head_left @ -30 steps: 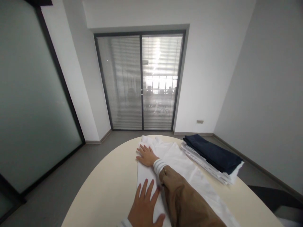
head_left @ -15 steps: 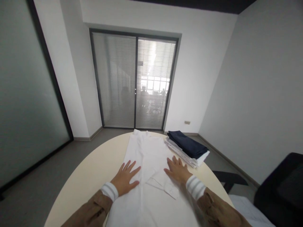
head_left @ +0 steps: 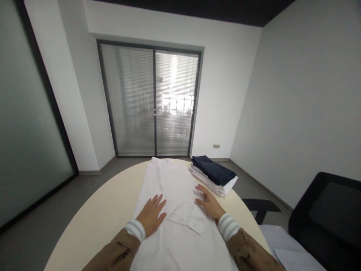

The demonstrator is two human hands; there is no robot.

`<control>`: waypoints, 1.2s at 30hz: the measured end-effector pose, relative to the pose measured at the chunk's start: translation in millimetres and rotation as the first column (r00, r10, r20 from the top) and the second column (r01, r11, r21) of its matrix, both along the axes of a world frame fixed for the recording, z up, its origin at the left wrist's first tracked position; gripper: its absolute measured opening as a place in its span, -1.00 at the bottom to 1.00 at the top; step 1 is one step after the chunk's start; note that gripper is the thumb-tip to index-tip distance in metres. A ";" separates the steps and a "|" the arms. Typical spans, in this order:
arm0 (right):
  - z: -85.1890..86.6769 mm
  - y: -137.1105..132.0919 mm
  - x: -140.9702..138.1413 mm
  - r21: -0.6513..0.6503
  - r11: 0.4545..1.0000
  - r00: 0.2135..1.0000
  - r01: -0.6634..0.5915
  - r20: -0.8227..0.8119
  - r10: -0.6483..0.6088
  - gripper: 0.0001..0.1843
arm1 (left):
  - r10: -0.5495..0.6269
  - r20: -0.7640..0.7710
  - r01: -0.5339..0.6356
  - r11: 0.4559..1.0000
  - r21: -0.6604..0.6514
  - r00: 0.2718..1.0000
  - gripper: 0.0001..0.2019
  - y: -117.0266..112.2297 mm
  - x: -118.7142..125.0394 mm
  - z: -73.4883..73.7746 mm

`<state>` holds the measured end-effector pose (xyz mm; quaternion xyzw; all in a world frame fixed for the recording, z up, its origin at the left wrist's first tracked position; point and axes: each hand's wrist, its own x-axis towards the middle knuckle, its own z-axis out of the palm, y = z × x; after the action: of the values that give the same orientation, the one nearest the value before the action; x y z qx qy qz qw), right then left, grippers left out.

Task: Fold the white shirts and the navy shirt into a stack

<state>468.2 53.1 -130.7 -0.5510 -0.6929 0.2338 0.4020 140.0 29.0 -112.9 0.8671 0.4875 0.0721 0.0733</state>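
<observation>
A white shirt [head_left: 172, 188] lies spread flat along a cream oval table [head_left: 107, 214], its far end reaching the table's far edge. My left hand [head_left: 151, 215] rests flat on the shirt's left side, fingers stretched out. Flat on the shirt's right side lies my right hand [head_left: 208, 203], open too, just right of a folded-in cuff [head_left: 194, 225]. Both arms wear brown sleeves with white striped cuffs. Neither hand holds anything.
A stack of folded clothes [head_left: 214, 175], dark navy on top of white, sits at the table's far right. A black chair [head_left: 324, 218] stands at the right, with papers [head_left: 284, 248] below it. Blinded glass doors [head_left: 153, 103] are behind the table.
A second ago my right arm reached across to the shirt's far left edge; it has since moved to the right side. My left hand shifted left. The view turned right.
</observation>
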 end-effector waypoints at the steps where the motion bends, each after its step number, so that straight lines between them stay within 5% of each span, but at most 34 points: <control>1: -1.0 3.1 1.7 -0.001 1.000 0.997 0.006 -0.083 -0.006 -0.29 | 0.000 -0.004 0.000 1.000 -0.010 1.000 -0.44 0.4 -0.8 -5.0; 4: -0.8 12.2 4.7 -0.113 0.994 0.980 0.007 -0.198 -0.030 -0.26 | -0.009 -0.003 0.009 1.000 -0.004 1.000 -0.45 0.7 -3.7 -10.5; 8: 11.9 19.7 2.4 -0.241 0.969 0.990 -0.055 -0.140 0.022 -0.31 | -0.029 -0.005 0.029 0.999 -0.023 1.000 -0.41 -1.7 -4.4 -2.3; 13: 53.0 23.0 -18.7 -0.201 0.975 0.993 -0.091 0.056 0.104 -0.18 | -0.025 0.004 0.025 0.998 -0.061 1.000 -0.37 -5.7 -4.0 6.3; 19: 96.2 30.2 -78.5 -0.215 0.959 0.953 -0.185 0.198 0.228 -0.14 | -0.006 0.045 0.010 0.997 -0.076 0.999 -0.37 -2.2 -5.8 3.1; 22: 92.1 32.0 -107.8 -0.275 0.933 0.936 -0.230 0.202 0.290 -0.07 | 0.000 0.081 0.007 0.996 -0.084 0.997 -0.36 1.6 -6.7 -1.0; 27: 57.3 27.7 -131.4 -0.348 0.861 0.888 -0.371 0.138 0.438 -0.05 | 0.022 0.133 -0.010 0.996 -0.087 0.991 -0.30 5.8 -8.3 -5.9; 30: 43.5 21.7 -134.0 -0.319 0.885 0.902 -0.338 0.159 0.401 -0.08 | 0.021 0.141 -0.008 0.996 -0.092 0.990 -0.30 6.2 -8.5 -6.8; 36: 52.7 6.6 -133.4 -0.319 0.899 0.875 -0.301 0.282 0.394 -0.26 | 0.035 0.144 -0.021 0.995 -0.095 0.989 -0.32 7.1 -7.6 -8.1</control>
<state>334.8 59.6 -78.0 -0.4969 -0.8023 0.2948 0.1500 132.4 36.1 -121.0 0.8482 0.4959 0.1132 0.1478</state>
